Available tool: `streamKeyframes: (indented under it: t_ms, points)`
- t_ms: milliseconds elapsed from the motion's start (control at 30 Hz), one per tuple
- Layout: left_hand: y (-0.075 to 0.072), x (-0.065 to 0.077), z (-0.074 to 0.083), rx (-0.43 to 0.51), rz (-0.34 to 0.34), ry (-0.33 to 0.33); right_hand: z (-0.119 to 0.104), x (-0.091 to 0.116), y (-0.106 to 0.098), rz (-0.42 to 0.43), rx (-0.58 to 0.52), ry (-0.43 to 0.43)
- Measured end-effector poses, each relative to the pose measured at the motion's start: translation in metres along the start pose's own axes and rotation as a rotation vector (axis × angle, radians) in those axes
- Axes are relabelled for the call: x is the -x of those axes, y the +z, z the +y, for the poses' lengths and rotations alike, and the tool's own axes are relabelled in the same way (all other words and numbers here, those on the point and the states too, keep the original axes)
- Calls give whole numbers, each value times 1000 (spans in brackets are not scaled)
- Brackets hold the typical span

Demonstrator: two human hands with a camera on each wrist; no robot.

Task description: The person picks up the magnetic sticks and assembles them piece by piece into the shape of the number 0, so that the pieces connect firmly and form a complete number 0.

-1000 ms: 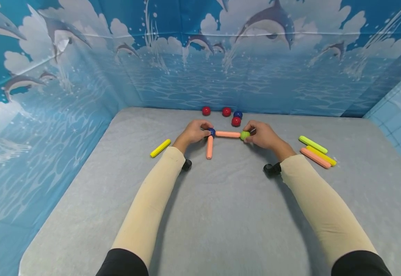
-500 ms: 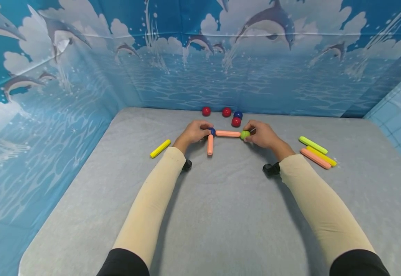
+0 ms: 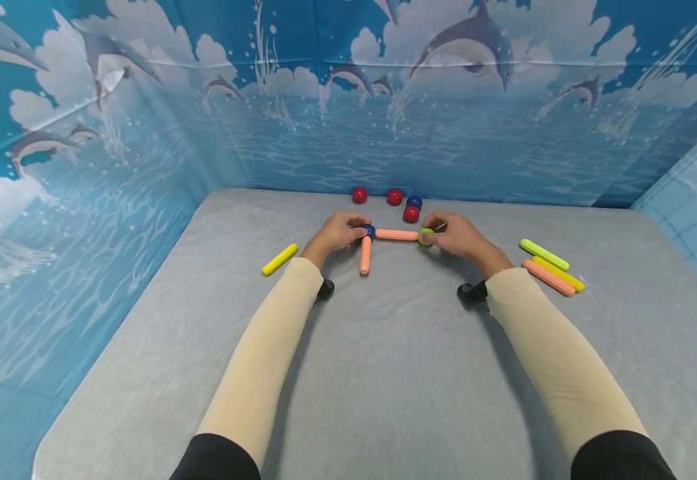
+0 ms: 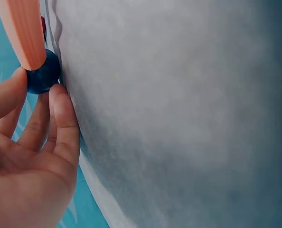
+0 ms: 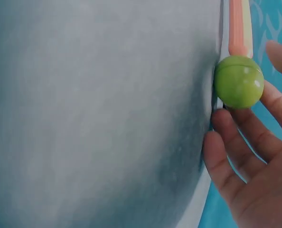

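Note:
In the head view my left hand (image 3: 339, 231) pinches a blue ball (image 4: 45, 76) between thumb and fingertips. One orange stick (image 3: 396, 235) runs from this ball to a green ball (image 5: 239, 83). A second orange stick (image 3: 365, 257) sticks out from the blue ball towards me. My right hand (image 3: 455, 233) is at the green ball, its fingers curled about the far side. The right wrist view shows the right thumb (image 5: 281, 58) a little off the ball's surface, while the index finger meets its side.
Behind the hands lie red balls (image 3: 394, 197) and another blue ball (image 3: 414, 202). A yellow stick (image 3: 279, 259) is at left; lime (image 3: 543, 254), yellow and orange sticks lie together at right on the grey cloth (image 3: 384, 373). A dolphin-print curtain (image 3: 348, 147) hangs behind.
The right thumb has shifted across the front of the green ball. The near end of the second orange stick has swung slightly; both hands otherwise keep their places.

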State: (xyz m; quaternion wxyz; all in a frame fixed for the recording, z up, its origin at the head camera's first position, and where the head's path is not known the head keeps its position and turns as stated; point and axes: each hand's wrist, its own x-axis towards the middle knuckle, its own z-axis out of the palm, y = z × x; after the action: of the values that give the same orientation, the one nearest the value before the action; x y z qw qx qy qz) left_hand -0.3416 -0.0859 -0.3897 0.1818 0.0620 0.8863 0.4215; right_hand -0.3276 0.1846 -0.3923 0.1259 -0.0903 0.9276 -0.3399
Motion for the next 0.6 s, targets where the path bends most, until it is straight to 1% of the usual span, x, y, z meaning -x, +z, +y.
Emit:
streamKeyframes:
  t_ms: [167, 433, 533, 600]
  points:
    - [2, -2, 0, 13, 4, -12, -4, -8, 5, 57, 24, -27]
    - [3, -3, 0, 19, 4, -5, -19, -23, 11, 205, 52, 17]
    - [1, -3, -1, 23, 7, -6, -26, -27, 10, 223, 80, 41]
    - [-1, -3, -2, 24, 5, -12, -28, -31, 11, 219, 101, 58]
